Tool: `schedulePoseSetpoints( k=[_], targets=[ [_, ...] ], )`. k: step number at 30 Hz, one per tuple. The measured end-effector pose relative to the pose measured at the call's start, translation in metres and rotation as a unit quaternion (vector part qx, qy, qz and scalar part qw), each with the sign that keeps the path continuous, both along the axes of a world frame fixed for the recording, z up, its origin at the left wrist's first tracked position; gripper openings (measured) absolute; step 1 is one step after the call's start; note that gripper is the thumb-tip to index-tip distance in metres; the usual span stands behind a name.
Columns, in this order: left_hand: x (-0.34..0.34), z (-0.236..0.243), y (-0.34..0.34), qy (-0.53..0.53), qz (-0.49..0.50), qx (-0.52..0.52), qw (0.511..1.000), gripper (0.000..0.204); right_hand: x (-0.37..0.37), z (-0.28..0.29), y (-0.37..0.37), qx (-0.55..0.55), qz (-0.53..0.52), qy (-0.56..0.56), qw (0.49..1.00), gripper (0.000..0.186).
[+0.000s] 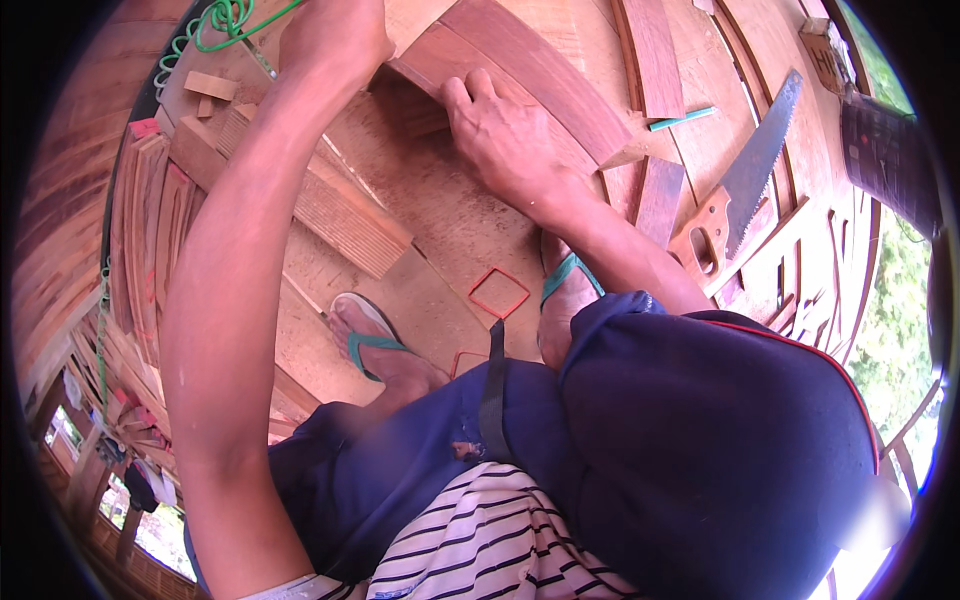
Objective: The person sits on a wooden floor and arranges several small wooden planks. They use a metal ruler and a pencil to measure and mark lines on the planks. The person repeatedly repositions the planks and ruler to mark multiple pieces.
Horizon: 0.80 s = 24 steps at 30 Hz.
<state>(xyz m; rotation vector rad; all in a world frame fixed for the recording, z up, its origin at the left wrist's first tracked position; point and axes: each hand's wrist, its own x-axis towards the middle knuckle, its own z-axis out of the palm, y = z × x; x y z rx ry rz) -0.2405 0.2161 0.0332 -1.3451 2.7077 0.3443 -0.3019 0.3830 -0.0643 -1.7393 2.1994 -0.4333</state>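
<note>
A reddish-brown wooden piece (520,75), made of boards lying side by side, stands at the top middle, raised off the work surface with a shadowed hollow under its near side. My right hand (505,140) grips its near edge, fingers bent over the top face. Close to its left corner is my left hand (335,35), cut off by the upper edge of the picture. The left fingers are hidden, so what they hold, if anything, does not show.
A handsaw (745,175) with a wooden handle lies at right, near a green pencil-like stick (683,119). Timber blocks (350,215) and stacked strips (150,220) lie left, below a green coiled hose (225,20). A red square band (499,293) lies between my sandalled feet.
</note>
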Motion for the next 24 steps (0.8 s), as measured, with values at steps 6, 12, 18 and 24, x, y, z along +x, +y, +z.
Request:
schedulePoseSetpoints(
  k=[6,12,18,24],
  targets=[
    [-0.001,-0.003,0.008,0.008,0.001,-0.037,0.999,0.044,0.001,-0.003,0.000,-0.011,-0.008,0.003,1.000,0.018],
    [-0.001,-0.008,0.005,-0.032,-0.009,-0.077,0.996,0.054,0.001,-0.005,0.000,-0.025,-0.002,0.006,1.000,0.018],
    [-0.002,-0.010,0.002,-0.047,-0.003,-0.080,0.996,0.051,0.002,-0.007,-0.001,-0.020,-0.016,-0.005,1.000,0.023],
    [-0.009,-0.010,0.000,-0.061,-0.002,-0.062,0.996,0.050,-0.005,0.005,0.004,-0.007,-0.014,-0.006,1.000,0.033]
  ],
)
